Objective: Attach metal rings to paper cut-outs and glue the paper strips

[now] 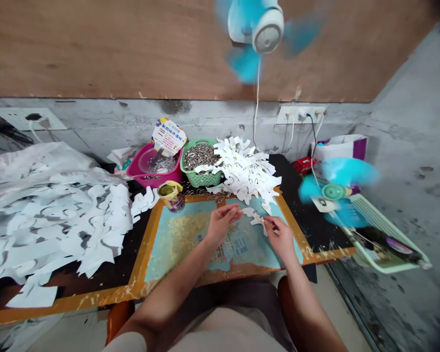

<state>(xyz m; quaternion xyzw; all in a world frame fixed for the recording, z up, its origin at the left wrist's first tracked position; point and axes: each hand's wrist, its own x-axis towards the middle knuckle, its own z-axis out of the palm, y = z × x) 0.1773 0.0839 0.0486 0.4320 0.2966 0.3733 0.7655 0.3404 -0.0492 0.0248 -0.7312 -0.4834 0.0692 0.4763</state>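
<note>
My right hand [280, 238] pinches the lower right edge of a small white cut-out piece [255, 216] over the light blue mat. Just left of that piece is my left hand [223, 223], thumb and fingers pressed together; whatever they may hold is too small to make out. Beyond my hands lies a heap of similar white cut-outs [247, 168], some with metal rings on them. It leans against a green basket [201, 179] full of shiny metal rings [201, 155]. Loose rings [217, 196] are scattered in front of that basket.
A pink basket [146, 182] holds a clear bag and a printed card. A stained yellow tub [172, 197] stands on the mat [157, 256]. White sheets [55, 230] pile up on the left. Two blue fans [268, 33] spin, one low at right [334, 192], near a pale crate [396, 268].
</note>
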